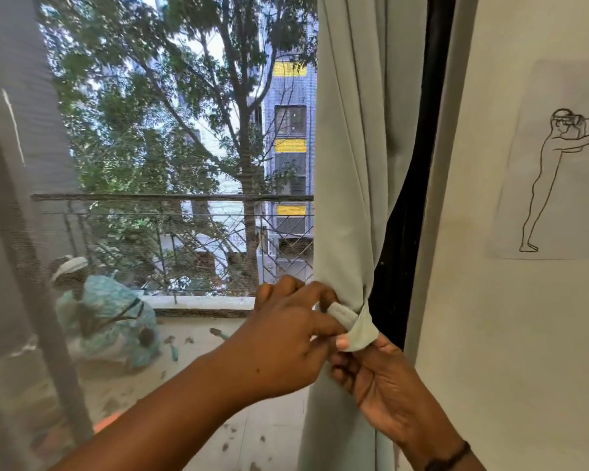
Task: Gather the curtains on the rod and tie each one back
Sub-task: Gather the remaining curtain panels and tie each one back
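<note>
Both hands pinched the tie-back [352, 322] cinching the gathered curtain [351, 185]: left hand [286, 341], right hand [378, 379].

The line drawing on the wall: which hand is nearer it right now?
Right. The right hand grips the tie-back under the gathered curtain, below and left of the drawing. The left hand pinches the same tie-back from farther left.

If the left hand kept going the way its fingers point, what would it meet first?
The left hand points right, so it would likely meet the tie-back band it already pinches, then the gathered curtain. Depth is unclear.
</note>
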`<state>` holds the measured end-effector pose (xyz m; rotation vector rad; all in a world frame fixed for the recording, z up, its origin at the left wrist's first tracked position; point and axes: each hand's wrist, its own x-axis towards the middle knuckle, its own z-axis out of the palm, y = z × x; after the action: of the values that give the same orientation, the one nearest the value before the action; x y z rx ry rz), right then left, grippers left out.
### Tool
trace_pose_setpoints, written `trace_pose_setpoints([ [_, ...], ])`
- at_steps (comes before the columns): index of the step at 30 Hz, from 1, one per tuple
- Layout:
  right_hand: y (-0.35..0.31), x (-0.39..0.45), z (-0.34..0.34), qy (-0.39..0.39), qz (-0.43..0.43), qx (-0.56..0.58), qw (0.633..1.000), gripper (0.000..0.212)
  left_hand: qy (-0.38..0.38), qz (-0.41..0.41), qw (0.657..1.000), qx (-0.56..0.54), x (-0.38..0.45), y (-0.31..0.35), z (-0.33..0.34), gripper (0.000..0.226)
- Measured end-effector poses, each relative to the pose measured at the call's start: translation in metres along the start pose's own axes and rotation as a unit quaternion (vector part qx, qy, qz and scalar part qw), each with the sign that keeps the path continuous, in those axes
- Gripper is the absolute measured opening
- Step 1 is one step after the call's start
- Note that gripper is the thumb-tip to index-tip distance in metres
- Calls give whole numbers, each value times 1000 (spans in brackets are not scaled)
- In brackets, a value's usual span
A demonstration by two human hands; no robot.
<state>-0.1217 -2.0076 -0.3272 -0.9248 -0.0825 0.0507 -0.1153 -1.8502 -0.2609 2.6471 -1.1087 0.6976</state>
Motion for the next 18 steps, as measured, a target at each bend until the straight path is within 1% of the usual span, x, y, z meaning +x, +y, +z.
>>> trace_pose_setpoints([
  [3, -6, 6, -2, 30, 2, -90, 995, 19, -12, -24, 999, -20, 3, 4, -1, 33],
  [4, -10, 6, -2, 49, -11, -148, 988, 15, -26, -42, 998, -31, 6, 3, 0, 32],
  [5, -14, 6, -3, 71, -34, -220, 972, 11, -39, -66, 996, -55, 10, 0, 0, 28],
  [6, -17, 7, -5, 99, -64, -300, 947, 12, -41, -94, 990, -97, 13, -3, 0, 26],
  [8, -18, 6, -10, 154, -149, -439, 873, 21, -10, -129, 976, -178, 16, -5, 0, 30],
  [9, -16, 5, -13, 162, -192, -475, 843, 20, 9, -139, 974, -178, 16, -4, 0, 35],
  [10, -12, 3, -15, 156, -222, -492, 827, 16, 27, -140, 978, -153, 17, -1, 1, 39],
  [11, -6, 2, -18, 138, -237, -499, 822, 20, 42, -136, 981, -130, 18, 3, 3, 41],
  [12, -1, 3, -21, 110, -233, -490, 833, 30, 54, -130, 982, -127, 19, 5, 7, 40],
  [14, 3, 5, -26, 48, -162, -442, 881, 43, 84, -124, 970, -190, 21, 10, 12, 30],
  [15, 2, 7, -28, 21, -116, -422, 899, 48, 105, -129, 955, -246, 22, 12, 14, 21],
  [16, 1, 8, -31, 5, -80, -422, 903, 54, 121, -142, 934, -305, 23, 14, 14, 12],
  [17, -1, 11, -36, -3, -67, -434, 898, 60, 133, -160, 910, -359, 23, 15, 14, 9],
  [18, -3, 12, -39, 4, -89, -452, 888, 62, 142, -179, 883, -410, 24, 16, 14, 14],
])
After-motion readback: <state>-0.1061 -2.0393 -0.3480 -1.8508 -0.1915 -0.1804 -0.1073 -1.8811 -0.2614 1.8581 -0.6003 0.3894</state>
